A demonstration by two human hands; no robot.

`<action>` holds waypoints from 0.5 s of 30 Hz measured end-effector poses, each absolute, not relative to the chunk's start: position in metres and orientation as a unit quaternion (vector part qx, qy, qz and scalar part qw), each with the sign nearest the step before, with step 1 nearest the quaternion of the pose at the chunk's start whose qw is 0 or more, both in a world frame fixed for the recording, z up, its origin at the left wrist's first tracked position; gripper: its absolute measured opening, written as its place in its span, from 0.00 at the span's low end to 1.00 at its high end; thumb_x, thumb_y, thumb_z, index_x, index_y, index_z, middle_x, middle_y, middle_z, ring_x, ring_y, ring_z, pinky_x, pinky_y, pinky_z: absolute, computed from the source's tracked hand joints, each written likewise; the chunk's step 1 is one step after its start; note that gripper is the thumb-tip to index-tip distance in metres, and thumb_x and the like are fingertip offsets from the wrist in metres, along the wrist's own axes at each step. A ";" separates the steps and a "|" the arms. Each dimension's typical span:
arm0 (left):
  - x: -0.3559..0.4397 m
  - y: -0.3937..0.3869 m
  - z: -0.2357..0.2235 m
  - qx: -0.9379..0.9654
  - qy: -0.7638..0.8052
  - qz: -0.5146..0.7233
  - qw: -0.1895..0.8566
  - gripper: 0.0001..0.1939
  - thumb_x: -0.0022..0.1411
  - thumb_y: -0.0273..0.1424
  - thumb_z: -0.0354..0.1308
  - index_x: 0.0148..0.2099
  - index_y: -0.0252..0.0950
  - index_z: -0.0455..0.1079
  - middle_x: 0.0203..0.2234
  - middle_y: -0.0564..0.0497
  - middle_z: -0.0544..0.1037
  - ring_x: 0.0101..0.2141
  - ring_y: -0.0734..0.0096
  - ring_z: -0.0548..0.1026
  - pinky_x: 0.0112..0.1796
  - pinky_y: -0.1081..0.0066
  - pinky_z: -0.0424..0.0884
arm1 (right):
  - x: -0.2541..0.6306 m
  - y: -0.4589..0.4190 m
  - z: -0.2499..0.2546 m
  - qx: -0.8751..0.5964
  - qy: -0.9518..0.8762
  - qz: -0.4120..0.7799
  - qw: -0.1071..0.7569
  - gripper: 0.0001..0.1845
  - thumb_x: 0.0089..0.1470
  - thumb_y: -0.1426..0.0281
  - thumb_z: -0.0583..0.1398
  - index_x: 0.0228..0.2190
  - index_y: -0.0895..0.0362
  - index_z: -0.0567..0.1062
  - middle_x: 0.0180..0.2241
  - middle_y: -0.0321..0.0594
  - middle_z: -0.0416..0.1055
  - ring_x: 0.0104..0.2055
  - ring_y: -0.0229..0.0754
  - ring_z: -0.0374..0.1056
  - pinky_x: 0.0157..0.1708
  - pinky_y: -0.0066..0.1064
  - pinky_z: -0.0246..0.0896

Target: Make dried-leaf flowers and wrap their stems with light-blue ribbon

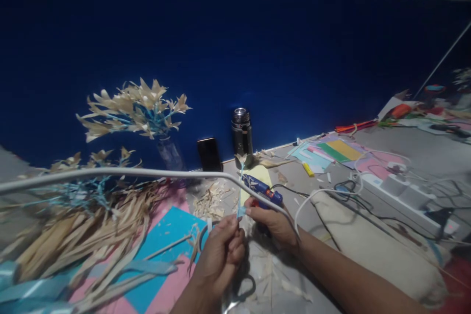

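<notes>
A small husk flower [242, 159] stands upright on a thin light-blue stem [240, 189]. My left hand [222, 250] is closed, pinching the stem's lower end between thumb and fingertips. Opposite it, my right hand [270, 223] pinches a short light-blue strip of tape [242, 211] against the stem. Just beyond the right hand lies a blue glue gun [262, 189], over a pale yellow sheet [263, 174]. Below the hands a pair of scissors [247, 290] is partly hidden by the left wrist.
A white cable [147, 172] crosses before the hands. Husk flowers [136, 108] fill a clear vase [170, 154] at left, above dried husk strips [91, 230] and a blue sheet [162, 250]. A phone [209, 154] and flask [242, 137] stand by the wall; a power strip [401, 201] lies right.
</notes>
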State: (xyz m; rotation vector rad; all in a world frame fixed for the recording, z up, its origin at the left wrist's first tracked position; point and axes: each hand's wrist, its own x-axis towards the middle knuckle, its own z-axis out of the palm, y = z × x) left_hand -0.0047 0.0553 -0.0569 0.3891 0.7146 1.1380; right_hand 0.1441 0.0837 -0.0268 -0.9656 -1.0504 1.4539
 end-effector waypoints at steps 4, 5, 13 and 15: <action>-0.006 0.057 -0.058 0.201 0.362 0.543 0.731 0.22 0.46 0.33 0.79 0.31 0.34 0.66 0.15 0.64 0.56 0.15 0.88 0.49 0.15 0.84 0.44 | 0.144 0.085 -0.032 -0.407 -0.437 0.601 0.531 0.14 0.40 0.62 0.72 0.23 0.58 0.77 0.23 0.33 0.67 0.27 0.36 0.60 0.30 0.30 0.58; -0.007 0.058 -0.057 0.206 0.371 0.553 0.717 0.23 0.46 0.34 0.79 0.31 0.34 0.66 0.15 0.65 0.56 0.15 0.88 0.49 0.15 0.84 0.44 | 0.145 0.086 -0.033 -0.408 -0.448 0.594 0.530 0.15 0.41 0.60 0.72 0.23 0.58 0.77 0.23 0.33 0.66 0.26 0.36 0.59 0.29 0.30 0.58; -0.020 0.072 -0.052 0.219 0.409 0.620 0.633 0.24 0.46 0.37 0.78 0.28 0.36 0.63 0.15 0.66 0.54 0.15 0.87 0.47 0.16 0.82 0.42 | 0.156 0.079 -0.029 -0.384 -0.576 0.544 0.474 0.22 0.47 0.51 0.71 0.24 0.57 0.75 0.22 0.37 0.69 0.25 0.38 0.62 0.27 0.30 0.58; -0.022 0.073 -0.055 0.212 0.405 0.620 0.638 0.24 0.48 0.37 0.76 0.27 0.37 0.61 0.14 0.66 0.54 0.14 0.87 0.46 0.16 0.82 0.42 | 0.156 0.075 -0.033 -0.381 -0.590 0.556 0.445 0.23 0.47 0.51 0.71 0.25 0.56 0.73 0.21 0.33 0.66 0.23 0.36 0.58 0.24 0.29 0.55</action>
